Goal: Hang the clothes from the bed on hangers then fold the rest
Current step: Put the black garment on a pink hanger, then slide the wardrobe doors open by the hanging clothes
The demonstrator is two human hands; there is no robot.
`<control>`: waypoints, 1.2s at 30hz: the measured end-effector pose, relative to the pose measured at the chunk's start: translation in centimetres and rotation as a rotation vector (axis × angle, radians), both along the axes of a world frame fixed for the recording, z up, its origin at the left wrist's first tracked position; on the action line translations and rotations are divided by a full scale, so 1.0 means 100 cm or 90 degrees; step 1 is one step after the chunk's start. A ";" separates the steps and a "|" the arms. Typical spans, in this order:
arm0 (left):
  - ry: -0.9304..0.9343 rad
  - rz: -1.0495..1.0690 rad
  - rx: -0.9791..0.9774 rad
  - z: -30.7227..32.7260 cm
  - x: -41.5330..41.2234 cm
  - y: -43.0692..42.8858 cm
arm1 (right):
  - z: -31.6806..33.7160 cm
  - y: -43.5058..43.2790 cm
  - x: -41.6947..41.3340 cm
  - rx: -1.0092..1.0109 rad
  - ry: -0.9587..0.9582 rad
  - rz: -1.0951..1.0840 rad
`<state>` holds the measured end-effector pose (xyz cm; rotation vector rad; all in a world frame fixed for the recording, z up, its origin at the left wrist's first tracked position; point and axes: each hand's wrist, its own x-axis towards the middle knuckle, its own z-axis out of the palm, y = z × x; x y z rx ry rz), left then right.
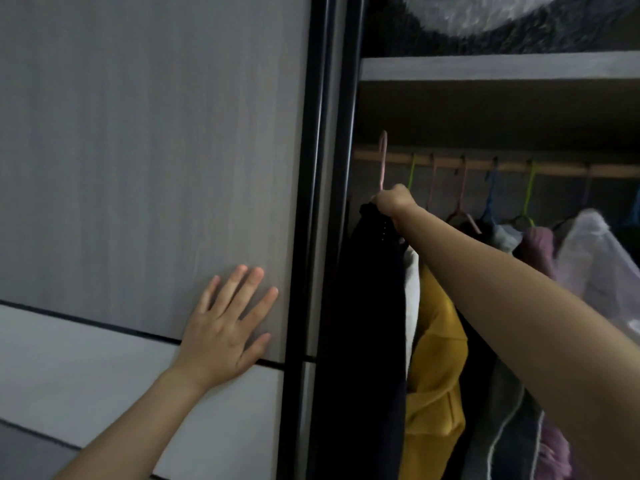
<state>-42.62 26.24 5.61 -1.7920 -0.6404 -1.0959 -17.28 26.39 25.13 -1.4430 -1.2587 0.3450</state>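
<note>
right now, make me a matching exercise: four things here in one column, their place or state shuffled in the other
1 left hand
2 right hand
3 yellow garment
4 fluffy item

a on the top shelf
b flat on the wardrobe door
c hanging beside the dark garment
d gripping the pink hanger

Pairs: 1-b, 2-d, 3-c, 4-a
</note>
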 end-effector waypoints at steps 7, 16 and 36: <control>-0.016 -0.002 0.029 -0.002 0.000 0.002 | 0.024 0.068 0.006 -0.002 -0.028 -0.032; -0.017 -0.011 0.048 -0.002 0.000 0.005 | 0.014 0.105 0.017 -0.082 -0.142 -0.054; -0.026 -0.023 0.002 -0.002 0.003 -0.001 | -0.085 -0.107 -0.034 0.208 -0.415 -0.022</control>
